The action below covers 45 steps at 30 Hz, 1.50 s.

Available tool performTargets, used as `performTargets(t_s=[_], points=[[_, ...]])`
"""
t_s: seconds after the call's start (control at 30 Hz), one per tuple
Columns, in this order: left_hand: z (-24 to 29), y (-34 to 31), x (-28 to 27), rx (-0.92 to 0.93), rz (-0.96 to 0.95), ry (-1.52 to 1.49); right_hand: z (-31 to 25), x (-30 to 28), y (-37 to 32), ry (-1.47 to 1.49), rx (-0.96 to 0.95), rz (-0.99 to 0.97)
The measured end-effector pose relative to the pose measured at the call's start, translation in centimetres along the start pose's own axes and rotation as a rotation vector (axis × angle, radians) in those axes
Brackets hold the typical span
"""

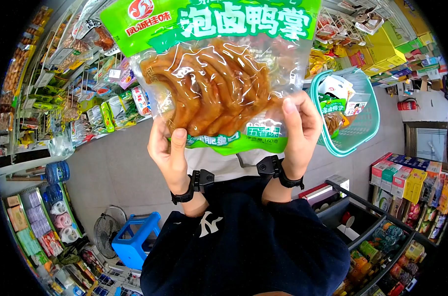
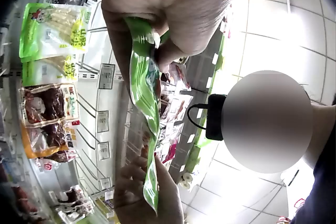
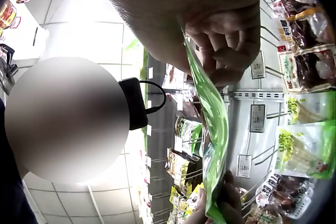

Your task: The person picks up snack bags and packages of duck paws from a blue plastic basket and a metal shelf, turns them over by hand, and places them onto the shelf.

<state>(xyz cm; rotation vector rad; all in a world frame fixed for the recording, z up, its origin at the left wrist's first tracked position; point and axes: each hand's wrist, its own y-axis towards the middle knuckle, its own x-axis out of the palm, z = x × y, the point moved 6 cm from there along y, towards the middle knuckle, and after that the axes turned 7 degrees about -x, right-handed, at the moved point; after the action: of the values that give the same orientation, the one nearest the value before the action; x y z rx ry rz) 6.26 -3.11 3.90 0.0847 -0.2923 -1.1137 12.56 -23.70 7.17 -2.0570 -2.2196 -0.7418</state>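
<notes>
A green and clear bag of braised duck feet (image 1: 209, 89) is held up in front of me, its printed front facing the head camera. My left hand (image 1: 168, 150) pinches its lower left corner, thumb on the front and fingers behind. On the lower right side, my right hand (image 1: 303, 130) grips it the same way. Seen edge-on in the left wrist view, the bag (image 2: 144, 85) runs between both hands. The right wrist view also shows the thin edge of the bag (image 3: 212, 124), with fingers curled behind it.
A teal shopping basket (image 1: 352, 140) with several packets stands to the right. Shelves of packaged snacks (image 1: 100, 98) line the far side. A blue stool (image 1: 135, 239) and a fan (image 1: 107, 232) are at lower left. A dark rack (image 1: 362, 227) stands at lower right.
</notes>
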Motion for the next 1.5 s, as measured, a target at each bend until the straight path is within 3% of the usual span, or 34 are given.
performTargets(t_s=[1.07, 1.5], points=[[-0.04, -0.02, 0.37, -0.058, -0.041, -0.062, -0.22, 0.37, -0.25, 0.066, -0.048, -0.013], [0.57, -0.29, 0.03, -0.001, -0.019, -0.044, 0.17, 0.2, -0.41, 0.016, -0.049, -0.073]])
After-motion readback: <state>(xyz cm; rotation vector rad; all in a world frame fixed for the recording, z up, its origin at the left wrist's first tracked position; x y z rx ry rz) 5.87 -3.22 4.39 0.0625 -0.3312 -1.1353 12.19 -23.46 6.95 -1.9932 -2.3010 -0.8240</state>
